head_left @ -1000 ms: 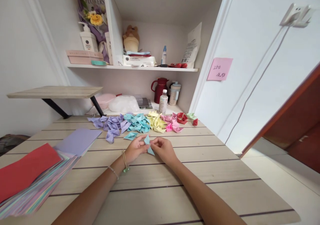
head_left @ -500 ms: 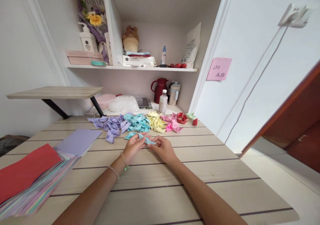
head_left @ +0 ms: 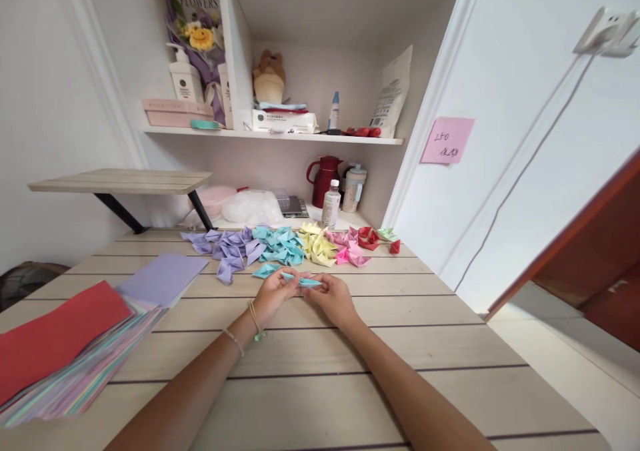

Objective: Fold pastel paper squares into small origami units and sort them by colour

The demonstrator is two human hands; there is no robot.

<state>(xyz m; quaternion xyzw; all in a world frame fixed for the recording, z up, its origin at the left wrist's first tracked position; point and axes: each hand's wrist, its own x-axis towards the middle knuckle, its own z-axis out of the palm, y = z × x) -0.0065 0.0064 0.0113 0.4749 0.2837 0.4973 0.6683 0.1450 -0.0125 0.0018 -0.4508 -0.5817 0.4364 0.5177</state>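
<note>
Between my two hands is a small blue folded paper boat (head_left: pixel 309 282), held level just above the table. My left hand (head_left: pixel 277 292) pinches its left end, and my right hand (head_left: pixel 331 297) pinches the right part with thumb and fingers. Another blue paper boat (head_left: pixel 266 271) lies on the table just beyond my left fingers. Behind my hands spreads a row of folded paper boats: purple ones (head_left: pixel 233 245), blue ones (head_left: pixel 280 244), yellow ones (head_left: pixel 319 245), pink ones (head_left: pixel 353 255), red ones (head_left: pixel 369 238) and a pale green one (head_left: pixel 387 235).
On the left lie a fanned stack of coloured paper (head_left: pixel 95 377), a red sheet (head_left: pixel 65 337) and purple paper (head_left: pixel 163 277). A small raised shelf (head_left: pixel 125 181) stands behind them. A bottle (head_left: pixel 331 205) and a red jug (head_left: pixel 326 181) stand at the back, below a white shelf (head_left: pixel 275 135).
The blue paper boat has turned from a slant to nearly level, its folds lying flatter between my fingers. The whole view has shifted slightly, so things sit further right.
</note>
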